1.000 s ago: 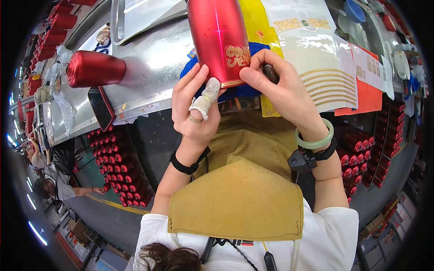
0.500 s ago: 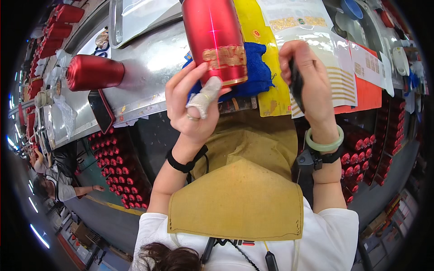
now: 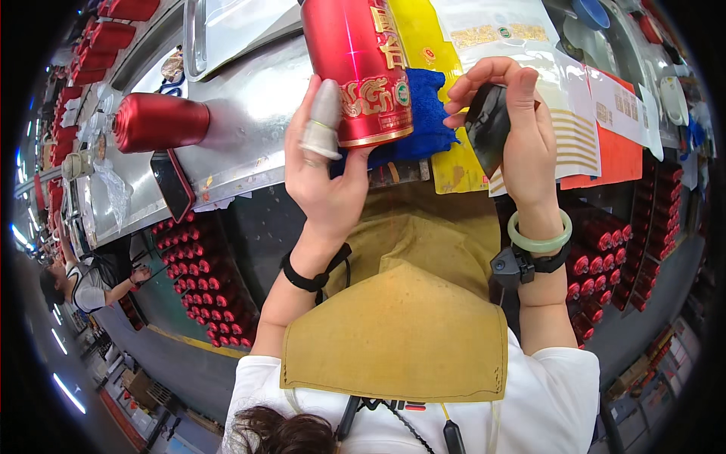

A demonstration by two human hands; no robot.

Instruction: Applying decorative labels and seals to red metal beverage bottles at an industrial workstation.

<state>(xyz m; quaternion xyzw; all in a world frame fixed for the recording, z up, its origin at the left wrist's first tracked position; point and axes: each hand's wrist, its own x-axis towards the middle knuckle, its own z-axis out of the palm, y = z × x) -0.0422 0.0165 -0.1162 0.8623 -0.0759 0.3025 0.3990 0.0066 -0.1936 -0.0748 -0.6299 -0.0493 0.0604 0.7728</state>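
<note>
the one view comes from a camera worn on the person's head, looking steeply down over the chest and mustard apron [image 3: 393, 333] to the metal bench [image 3: 249, 113] close below. the left hand [image 3: 329, 174] and right hand [image 3: 522, 136] come up from the lower edge, very near the lens. the fisheye bends the bench edge and darkens the corners. no second view shares the scene.

Steel bench [image 3: 249, 113], red canister [image 3: 155, 121], blue cloth [image 3: 427, 121], phone [image 3: 172, 185]
</note>
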